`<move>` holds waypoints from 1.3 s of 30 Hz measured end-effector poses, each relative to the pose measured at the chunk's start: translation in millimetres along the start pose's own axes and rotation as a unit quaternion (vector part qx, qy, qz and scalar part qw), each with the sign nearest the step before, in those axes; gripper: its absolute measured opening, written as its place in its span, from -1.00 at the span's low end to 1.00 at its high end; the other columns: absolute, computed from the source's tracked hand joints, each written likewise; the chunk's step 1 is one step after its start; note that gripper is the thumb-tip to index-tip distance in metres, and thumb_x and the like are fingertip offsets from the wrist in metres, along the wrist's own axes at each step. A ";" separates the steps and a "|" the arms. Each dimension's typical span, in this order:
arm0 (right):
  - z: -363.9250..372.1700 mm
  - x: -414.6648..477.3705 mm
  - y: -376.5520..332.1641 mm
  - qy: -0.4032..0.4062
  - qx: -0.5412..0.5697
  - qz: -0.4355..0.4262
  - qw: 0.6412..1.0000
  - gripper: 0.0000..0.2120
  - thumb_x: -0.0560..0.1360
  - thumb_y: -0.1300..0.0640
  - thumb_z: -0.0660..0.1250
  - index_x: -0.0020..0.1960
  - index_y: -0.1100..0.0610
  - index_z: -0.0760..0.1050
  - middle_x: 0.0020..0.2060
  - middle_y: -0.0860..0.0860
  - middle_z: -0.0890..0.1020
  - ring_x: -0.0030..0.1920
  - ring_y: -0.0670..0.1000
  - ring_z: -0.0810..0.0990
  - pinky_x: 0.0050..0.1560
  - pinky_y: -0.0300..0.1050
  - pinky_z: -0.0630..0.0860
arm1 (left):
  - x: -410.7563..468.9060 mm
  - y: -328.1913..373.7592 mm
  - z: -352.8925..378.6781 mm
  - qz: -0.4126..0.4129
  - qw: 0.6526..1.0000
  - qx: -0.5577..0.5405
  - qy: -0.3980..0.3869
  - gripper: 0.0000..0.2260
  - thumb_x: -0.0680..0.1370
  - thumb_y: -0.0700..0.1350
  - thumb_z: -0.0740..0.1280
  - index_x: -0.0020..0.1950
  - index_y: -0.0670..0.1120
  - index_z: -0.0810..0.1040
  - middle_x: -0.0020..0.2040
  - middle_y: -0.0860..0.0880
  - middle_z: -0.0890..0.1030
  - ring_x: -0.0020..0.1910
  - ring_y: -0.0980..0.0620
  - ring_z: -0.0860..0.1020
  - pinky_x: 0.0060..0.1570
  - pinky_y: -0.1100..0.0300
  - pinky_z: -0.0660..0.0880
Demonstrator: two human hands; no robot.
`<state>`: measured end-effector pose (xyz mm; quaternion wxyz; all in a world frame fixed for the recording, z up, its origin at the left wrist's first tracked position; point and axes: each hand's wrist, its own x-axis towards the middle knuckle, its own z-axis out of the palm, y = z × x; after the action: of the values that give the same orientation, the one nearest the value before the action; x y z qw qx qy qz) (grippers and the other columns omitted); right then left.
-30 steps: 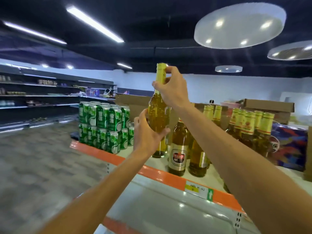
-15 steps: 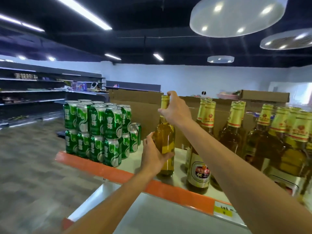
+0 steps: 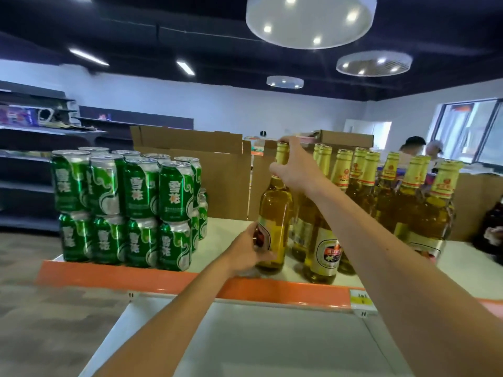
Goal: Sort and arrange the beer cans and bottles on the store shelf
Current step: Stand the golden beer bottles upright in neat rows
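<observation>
On a store shelf (image 3: 223, 235), a person's right hand (image 3: 295, 170) is grasping the gold-foiled neck of an amber beer bottle (image 3: 275, 210) while the left hand (image 3: 246, 253) is gripping its labelled base; the bottle is standing upright beside matching bottles (image 3: 381, 202), apart from stacked green beer cans (image 3: 128, 210).

On the shelf (image 3: 226, 238), cans (image 3: 128, 208) are stacked in two tiers at the left. Bottles (image 3: 432, 210) are grouped at the right, one bottle (image 3: 276, 208) being placed at their near left. Cardboard boxes (image 3: 217, 180) are set behind both.
</observation>
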<state>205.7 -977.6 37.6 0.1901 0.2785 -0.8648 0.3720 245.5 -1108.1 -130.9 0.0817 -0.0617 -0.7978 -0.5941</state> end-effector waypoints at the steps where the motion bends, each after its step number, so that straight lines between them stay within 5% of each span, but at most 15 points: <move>1: 4.4 0.7 -2.0 0.013 -0.013 0.002 1.000 -0.43 0.57 0.15 0.35 0.48 -0.01 0.17 0.03 0.07 0.58 -0.21 0.01 0.56 -0.24 -0.17 0.46 | 0.4 -4.4 0.2 0.008 1.000 -0.007 0.007 -0.43 0.42 -0.30 0.54 0.37 -0.11 0.42 0.06 0.07 0.60 0.26 -0.12 0.55 -0.02 0.33 0.55; 4: 15.8 4.0 -2.9 0.060 -0.030 0.004 0.998 -0.48 0.59 0.09 0.34 0.47 -0.01 0.19 0.00 0.06 0.59 -0.26 -0.05 0.55 -0.28 -0.21 0.46 | -0.2 -14.1 5.7 0.029 0.999 0.023 0.040 -0.39 0.40 -0.12 0.59 0.37 -0.06 0.41 0.15 0.03 0.59 0.21 -0.02 0.56 0.15 0.20 0.54; 7: 23.2 7.0 -3.6 0.089 -0.017 0.015 0.996 -0.49 0.61 0.02 0.35 0.48 -0.02 0.21 -0.02 0.00 0.56 -0.19 -0.03 0.59 -0.30 -0.23 0.45 | -4.6 -15.9 24.1 0.039 0.985 0.099 0.132 -0.31 0.34 0.12 0.57 0.37 -0.02 0.38 0.17 0.00 0.52 0.18 -0.01 0.52 0.11 0.09 0.55; 11: 26.6 10.0 3.3 0.093 0.010 0.035 0.995 -0.50 0.61 0.09 0.31 0.47 0.05 0.19 0.01 0.07 0.64 -0.22 0.04 0.59 -0.22 -0.04 0.58 | -14.9 -5.4 48.1 -0.013 0.948 0.215 0.235 -0.26 0.37 0.27 0.48 0.43 0.00 0.30 0.22 -0.03 0.40 0.22 0.00 0.40 0.01 0.18 0.35; 16: 19.3 11.0 13.2 0.067 0.009 0.063 0.996 -0.52 0.61 0.06 0.29 0.42 0.20 0.21 -0.01 0.12 0.64 -0.14 0.08 0.61 -0.18 -0.02 0.57 | -4.4 -7.5 29.5 -0.002 0.986 0.130 0.107 -0.19 0.22 0.34 0.57 0.33 0.00 0.42 0.18 -0.01 0.50 0.21 -0.01 0.51 0.18 0.03 0.54; 19: 19.4 13.0 14.4 0.057 0.018 0.049 0.997 -0.66 0.59 0.06 0.30 0.28 0.19 0.32 -0.02 0.10 0.62 -0.14 0.05 0.59 -0.25 -0.13 0.47 | -5.3 -3.9 17.7 -0.012 0.999 0.040 0.013 -0.32 0.35 -0.09 0.63 0.35 0.01 0.36 0.23 0.01 0.58 0.27 -0.04 0.54 0.34 -0.04 0.47; 26: 13.4 11.3 17.6 0.018 0.057 0.047 0.997 -0.71 0.52 0.04 0.30 0.15 0.19 0.42 -0.12 0.08 0.67 -0.13 0.09 0.69 -0.03 0.15 0.66 | -13.4 -3.3 22.3 -0.032 0.997 0.058 0.038 -0.25 0.31 -0.06 0.65 0.41 -0.05 0.39 0.25 -0.01 0.60 0.26 -0.04 0.54 0.33 0.00 0.47; 39: 4.2 1.3 17.7 -0.006 0.085 0.019 0.996 -0.78 0.51 0.04 0.30 0.05 0.16 0.50 -0.14 0.10 0.68 -0.09 0.11 0.67 0.06 0.12 0.61 | -27.2 2.2 35.4 -0.024 0.988 0.126 0.091 -0.24 0.31 0.09 0.63 0.42 -0.05 0.41 0.28 -0.01 0.58 0.14 0.06 0.50 0.14 0.21 0.43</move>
<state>193.2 -971.2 26.1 0.1531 0.2793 -0.8363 0.4462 270.5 -1073.6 -144.3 0.1464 0.0228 -0.8569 -0.4937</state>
